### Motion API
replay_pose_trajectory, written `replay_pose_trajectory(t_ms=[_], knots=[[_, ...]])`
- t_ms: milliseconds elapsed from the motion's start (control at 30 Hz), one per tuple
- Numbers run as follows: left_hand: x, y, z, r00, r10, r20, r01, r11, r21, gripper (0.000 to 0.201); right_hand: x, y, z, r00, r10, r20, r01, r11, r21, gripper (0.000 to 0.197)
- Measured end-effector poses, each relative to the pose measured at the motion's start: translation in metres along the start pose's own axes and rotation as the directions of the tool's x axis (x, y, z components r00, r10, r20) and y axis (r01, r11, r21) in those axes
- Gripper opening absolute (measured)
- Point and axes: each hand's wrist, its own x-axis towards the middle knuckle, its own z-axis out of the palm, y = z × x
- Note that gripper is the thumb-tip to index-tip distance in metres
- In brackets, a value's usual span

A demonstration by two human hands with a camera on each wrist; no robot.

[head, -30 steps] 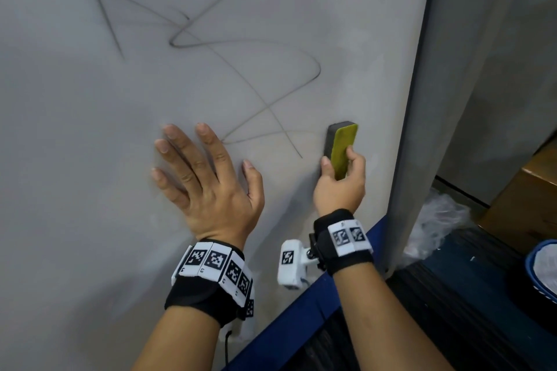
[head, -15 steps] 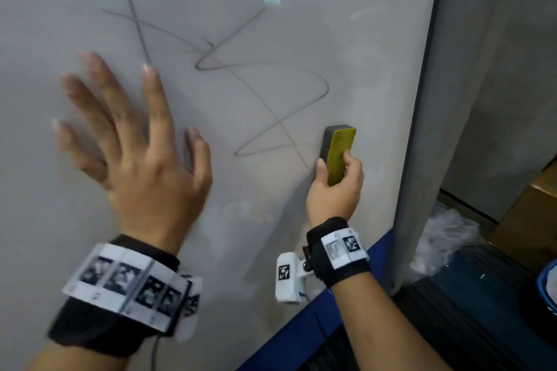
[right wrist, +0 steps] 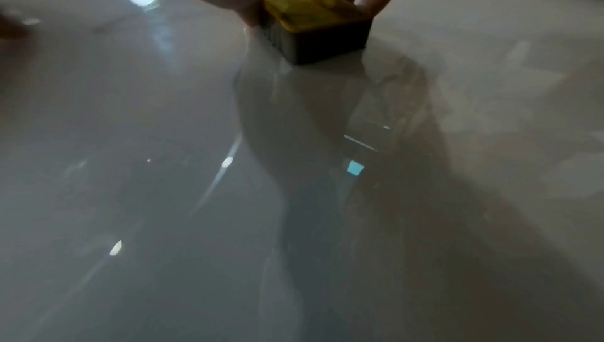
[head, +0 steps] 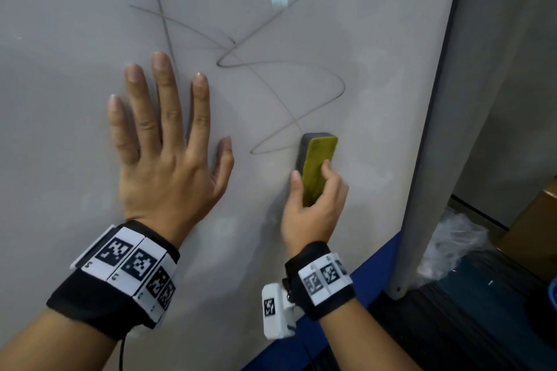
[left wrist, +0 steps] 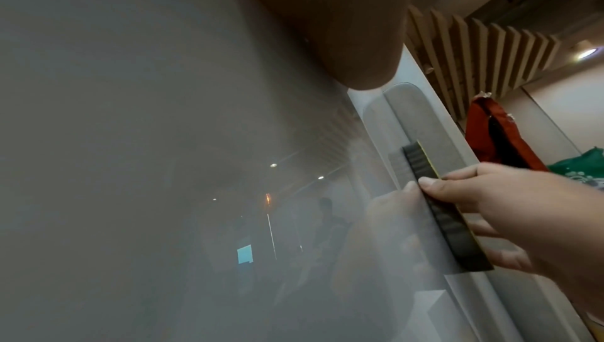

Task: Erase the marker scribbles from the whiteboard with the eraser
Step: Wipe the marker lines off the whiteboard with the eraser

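Note:
A large whiteboard (head: 75, 24) fills the head view, with thin dark marker scribbles (head: 280, 81) looping across its upper middle. My right hand (head: 313, 199) grips a yellow-backed eraser (head: 318, 167) with a dark felt side, pressed flat on the board at the lower end of the scribbles. The eraser (left wrist: 447, 218) also shows edge-on in the left wrist view and close up as the eraser (right wrist: 314, 25) in the right wrist view. My left hand (head: 164, 141) lies flat on the board with fingers spread, left of the scribbles.
The board's grey frame (head: 431, 129) runs down the right side, with a blue edge (head: 337, 307) below it. Crumpled clear plastic (head: 452, 244) and a brown cardboard box (head: 533, 220) lie on the dark floor at the right.
My left hand lifted off the board, swung left, then came back flat on it higher up, nearer the scribbles. The right hand slid the eraser slightly left onto the scribble's lower tail.

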Motion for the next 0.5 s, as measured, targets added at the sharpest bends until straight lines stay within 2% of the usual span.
replay_pose_trajectory(t_ms=[67,133,200,267,300,367,500], knots=[[0.000,-0.001,0.002,1.000,0.002,-0.017,-0.002,1.000,0.011,0.072,-0.007,0.005,-0.007,0.990,-0.115,0.086,0.118,0.992,-0.034,0.045],[0.000,-0.002,0.004,1.000,0.009,-0.026,-0.009,1.000,0.020,0.071,0.008,0.017,-0.014,0.983,-0.144,0.111,0.153,0.985,-0.083,0.045],[0.000,-0.003,0.005,1.000,0.019,-0.025,-0.018,0.999,0.035,0.071,0.036,0.024,-0.018,0.999,-0.024,0.047,0.028,0.995,-0.100,0.042],[-0.001,-0.002,0.005,0.999,0.018,-0.028,-0.017,0.999,0.052,0.071,0.060,0.025,-0.019,0.992,0.122,-0.032,-0.125,0.987,-0.097,0.039],[-0.001,-0.001,0.005,0.999,0.016,-0.032,-0.014,0.998,0.053,0.071,0.064,0.022,-0.016,0.988,0.146,-0.058,-0.151,0.984,-0.099,0.039],[-0.001,0.000,0.004,0.999,0.012,-0.038,-0.010,0.999,0.053,0.071,0.057,0.011,-0.010,0.992,0.103,-0.069,-0.109,0.990,-0.091,0.039],[-0.001,0.000,0.004,0.999,0.006,-0.050,-0.005,0.999,0.035,0.071,0.013,-0.006,0.001,0.996,-0.087,0.025,0.088,0.995,-0.050,0.043]])
